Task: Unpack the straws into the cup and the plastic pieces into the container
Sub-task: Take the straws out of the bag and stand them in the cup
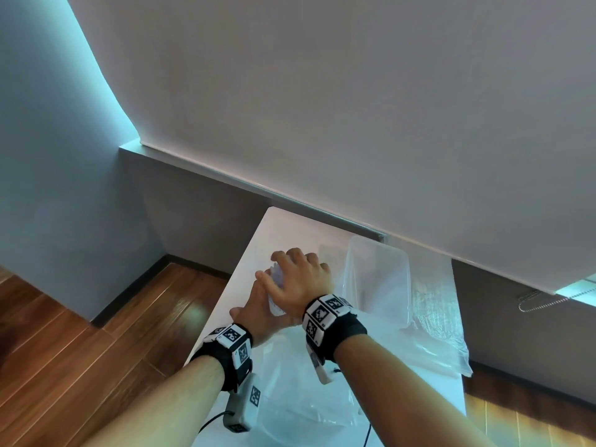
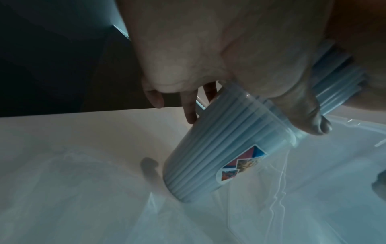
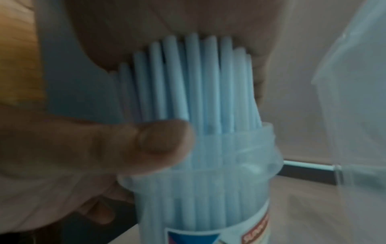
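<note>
A grey wall (image 1: 322,91) and a wooden floor (image 1: 80,333) frame a narrow white bench (image 1: 258,246) set beneath a window ledge. Clear plastic bags (image 1: 435,311) lie crumpled across the near and right parts of the bench, and an open clear container (image 1: 377,279) sits on them at the right, just beside the hands. Left of the container, both hands meet over a clear plastic cup (image 2: 221,153) bearing a coloured label; in the left wrist view it is tilted, its base near the bench. A bundle of pale blue straws (image 3: 196,85) fills the cup, their upper ends standing out past its rim. The left hand (image 1: 258,309) grips the cup near the rim, its thumb across the side and its fingers (image 2: 188,105) behind it. The right hand (image 1: 300,279) covers the top, its palm pressed against the tips of the straws and its fingers curled down around the bundle. Black straps with chequered marker blocks ride on both wrists.
</note>
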The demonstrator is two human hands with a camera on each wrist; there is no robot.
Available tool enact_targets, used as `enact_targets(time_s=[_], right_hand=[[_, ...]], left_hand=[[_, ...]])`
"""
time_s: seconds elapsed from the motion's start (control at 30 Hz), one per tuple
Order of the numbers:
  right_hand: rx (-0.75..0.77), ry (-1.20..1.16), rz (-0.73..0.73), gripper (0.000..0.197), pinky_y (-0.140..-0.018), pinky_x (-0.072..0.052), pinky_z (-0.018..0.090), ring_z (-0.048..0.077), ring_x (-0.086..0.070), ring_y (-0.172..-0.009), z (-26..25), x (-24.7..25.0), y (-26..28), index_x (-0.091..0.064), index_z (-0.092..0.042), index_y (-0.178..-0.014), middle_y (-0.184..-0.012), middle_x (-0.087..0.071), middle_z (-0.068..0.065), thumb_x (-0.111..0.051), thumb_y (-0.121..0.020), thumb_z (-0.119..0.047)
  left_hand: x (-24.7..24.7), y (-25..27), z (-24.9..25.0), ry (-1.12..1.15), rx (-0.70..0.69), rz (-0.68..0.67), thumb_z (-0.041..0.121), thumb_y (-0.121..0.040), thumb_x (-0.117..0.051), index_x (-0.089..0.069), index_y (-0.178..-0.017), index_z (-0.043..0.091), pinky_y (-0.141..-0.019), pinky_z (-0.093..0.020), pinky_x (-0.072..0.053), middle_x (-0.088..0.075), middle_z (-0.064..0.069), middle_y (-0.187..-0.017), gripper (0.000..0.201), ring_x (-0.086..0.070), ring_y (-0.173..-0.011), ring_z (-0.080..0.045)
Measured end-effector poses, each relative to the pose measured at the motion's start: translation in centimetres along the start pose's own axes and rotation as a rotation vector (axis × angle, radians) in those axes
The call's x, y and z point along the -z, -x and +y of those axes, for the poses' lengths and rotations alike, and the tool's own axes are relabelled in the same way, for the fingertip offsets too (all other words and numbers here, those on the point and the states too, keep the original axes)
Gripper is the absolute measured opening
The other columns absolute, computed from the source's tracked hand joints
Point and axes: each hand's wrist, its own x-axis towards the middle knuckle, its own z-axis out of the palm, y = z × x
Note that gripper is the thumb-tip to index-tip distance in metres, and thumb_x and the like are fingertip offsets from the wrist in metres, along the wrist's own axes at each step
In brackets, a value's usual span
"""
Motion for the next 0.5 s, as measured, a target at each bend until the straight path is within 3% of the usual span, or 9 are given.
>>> enact_targets(time_s=[0.07,0.13,0.17,0.23,0.3,0.37,0.43,0.5], right_hand=[[0.125,0.026,0.053,0.045,-0.089,-0.045,0.043,0.026,-0.054,-0.108,0.2,-0.2,-0.1,-0.054,-0.034,-0.117,-0.12,-0.059,-0.005,-0.03,-0.091,-0.062],[0.28,0.035,0.01,0.037,-0.089,-0.044,0.041,0.024,-0.052,-0.11,1.2,0.2,-0.4,-0.055,-0.036,-0.117,-0.12,-0.06,-0.008,-0.031,-0.094,-0.053],[0.346,0.045,-0.036,0.036,-0.092,-0.043,0.042,0.023,-0.048,-0.115,1.8,0.6,-0.6,-0.053,-0.039,-0.121,-0.124,-0.058,-0.01,-0.031,-0.095,-0.051],[0.419,0.043,-0.109,0.038,-0.102,-0.035,0.047,0.024,-0.036,-0.131,2.8,1.4,-1.2,-0.046,-0.046,-0.129,-0.138,-0.049,-0.014,-0.033,-0.095,-0.053],[0.387,-0.004,-0.091,0.042,-0.107,-0.025,0.052,0.025,-0.022,-0.141,3.0,1.8,-1.5,-0.037,-0.05,-0.135,-0.15,-0.036,-0.015,-0.034,-0.094,-0.058],[0.282,-0.063,-0.068,0.046,-0.109,-0.024,0.053,0.026,-0.021,-0.143,2.5,1.6,-1.4,-0.034,-0.048,-0.138,-0.153,-0.032,-0.013,-0.031,-0.094,-0.06],[0.175,-0.056,-0.053,0.047,-0.105,-0.033,0.051,0.025,-0.035,-0.135,1.5,0.7,-0.9,-0.042,-0.042,-0.135,-0.146,-0.042,-0.011,-0.028,-0.094,-0.059],[0.013,-0.062,0.059,0.045,-0.093,-0.041,0.046,0.023,-0.05,-0.116,0.5,-0.2,-0.4,-0.054,-0.034,-0.123,-0.127,-0.057,-0.008,-0.027,-0.093,-0.054]], left_hand=[[0.1,0.0,0.3,-0.042,-0.009,-0.004,0.027,-0.073,-0.084,-0.027,-0.143,0.022,-0.078,-0.004,-0.031,-0.039,0.011,-0.136,0.091,-0.039,-0.112,-0.001],[0.2,0.1,0.3,-0.039,0.004,-0.013,0.029,-0.072,-0.085,-0.024,-0.142,0.02,-0.075,0.002,-0.027,-0.038,0.012,-0.132,0.093,-0.038,-0.11,-0.001],[0.2,0.2,0.3,-0.027,0.01,-0.016,0.033,-0.072,-0.085,-0.021,-0.143,0.022,-0.078,-0.001,-0.026,-0.036,0.014,-0.132,0.097,-0.037,-0.111,0.0],[0.3,0.2,0.2,-0.035,0.029,-0.012,0.043,-0.069,-0.085,-0.017,-0.145,0.026,-0.091,-0.023,-0.023,-0.033,0.018,-0.135,0.103,-0.035,-0.114,0.0],[0.3,0.1,0.0,-0.031,0.042,-0.02,0.05,-0.067,-0.084,-0.018,-0.144,0.029,-0.093,-0.033,-0.02,-0.032,0.017,-0.137,0.103,-0.035,-0.118,-0.002],[0.3,0.0,-0.2,-0.036,0.052,-0.038,0.055,-0.066,-0.083,-0.013,-0.145,0.031,-0.097,-0.038,-0.021,-0.031,0.015,-0.143,0.108,-0.037,-0.124,-0.007],[0.3,0.1,-0.1,-0.047,0.05,-0.037,0.058,-0.063,-0.082,-0.01,-0.147,0.032,-0.099,-0.038,-0.022,-0.031,0.014,-0.147,0.113,-0.039,-0.129,-0.01],[0.2,0.1,0.1,-0.033,0.043,-0.016,0.054,-0.065,-0.082,-0.011,-0.149,0.03,-0.097,-0.032,-0.021,-0.03,0.014,-0.149,0.112,-0.038,-0.124,-0.004]])
